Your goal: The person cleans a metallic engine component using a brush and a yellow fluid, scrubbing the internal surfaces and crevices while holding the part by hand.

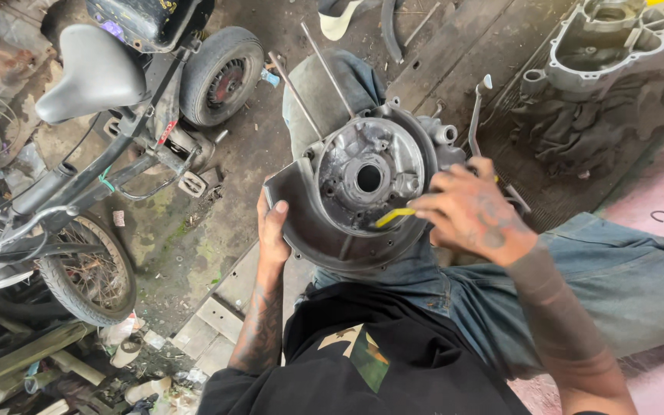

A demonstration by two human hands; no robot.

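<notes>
- Person seen from above, seated, black shirt at six o'clock, denim-clad legs stretching toward three o'clock.
- Left hand (pixel 272 230) grips the rim of a grey metal engine casing (pixel 363 192) at its nine o'clock edge, thumb over the lip.
- Right hand (pixel 472 215) pinches a thin yellow tool (pixel 395 217), its tip inside the casing's round cavity at about five o'clock.
- Casing rests on the person's lap, centre of view; it looks heavy, rigid and likely greasy, best held by its thick outer rim.
- Long studs (pixel 324 69) rise from the casing toward eleven o'clock.
- Farther off: a motorcycle (pixel 117 115) at ten o'clock, another casing half (pixel 609 38) at one o'clock.
</notes>
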